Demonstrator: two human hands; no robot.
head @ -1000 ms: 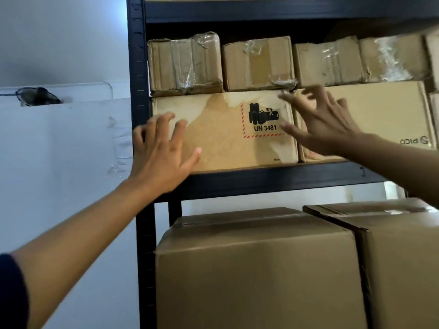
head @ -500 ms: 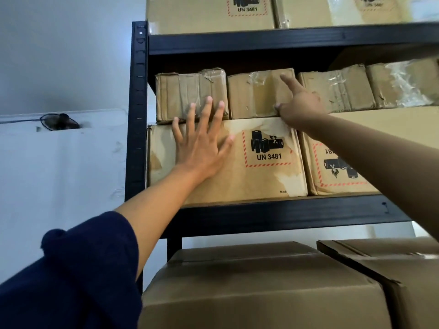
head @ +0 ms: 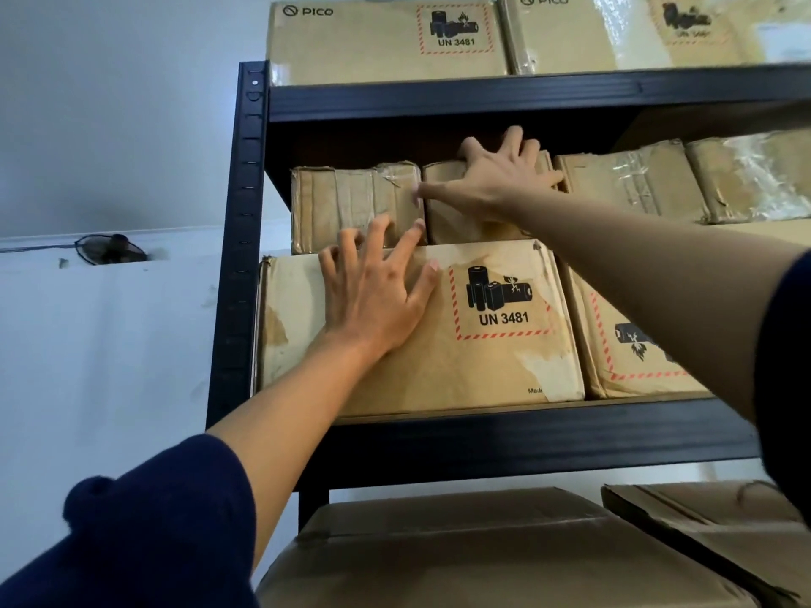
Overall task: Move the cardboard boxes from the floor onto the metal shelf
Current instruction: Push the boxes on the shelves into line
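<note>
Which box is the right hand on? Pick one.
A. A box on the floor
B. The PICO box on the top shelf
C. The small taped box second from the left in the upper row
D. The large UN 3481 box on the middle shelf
C: the right hand lies spread over the small taped box, while the left hand presses the large UN 3481 box.

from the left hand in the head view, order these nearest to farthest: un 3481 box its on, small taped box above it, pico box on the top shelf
1. UN 3481 box: directly under the left hand.
2. Small taped box: just above the fingertips.
3. PICO box: top shelf, well above.
</note>
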